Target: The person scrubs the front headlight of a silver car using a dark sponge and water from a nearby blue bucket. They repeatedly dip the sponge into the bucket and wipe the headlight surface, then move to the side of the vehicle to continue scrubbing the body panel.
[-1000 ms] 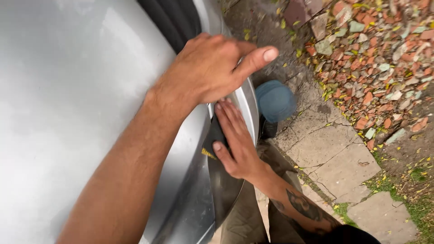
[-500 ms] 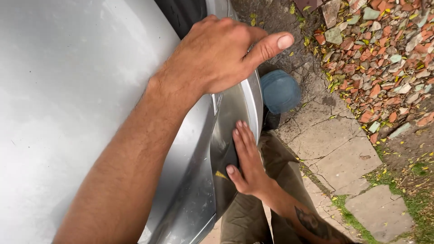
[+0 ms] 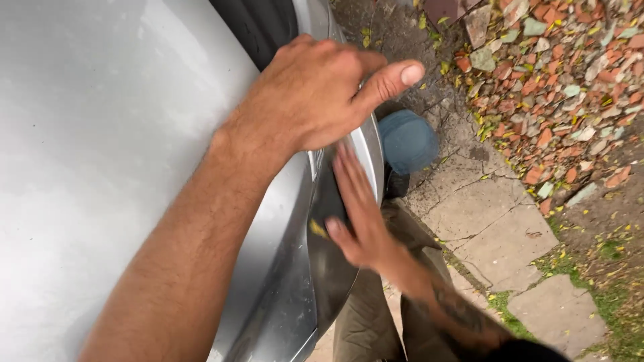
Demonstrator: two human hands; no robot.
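My left hand point(image 3: 315, 100) lies on the curved edge of a silver car panel point(image 3: 100, 134), fingers curled over the rim by the dark wheel opening point(image 3: 258, 27), thumb stretched out to the right. My right hand point(image 3: 355, 214), on a tattooed forearm, presses flat with fingers straight against the panel's dark, shaded lower lip point(image 3: 329, 268), just below my left hand. It holds nothing. A small yellow speck point(image 3: 316, 228) sits on the lip beside my right thumb.
A round blue thing point(image 3: 406, 141) lies on the ground next to the panel. My olive trousers point(image 3: 376, 315) are below. Cracked paving slabs point(image 3: 496, 228) run along the car, with broken brick rubble point(image 3: 563, 87) and patches of grass point(image 3: 604, 308) further right.
My right hand slid down the dark lip, then came back up a little, staying flat. My left hand kept its hold on the panel's rim.
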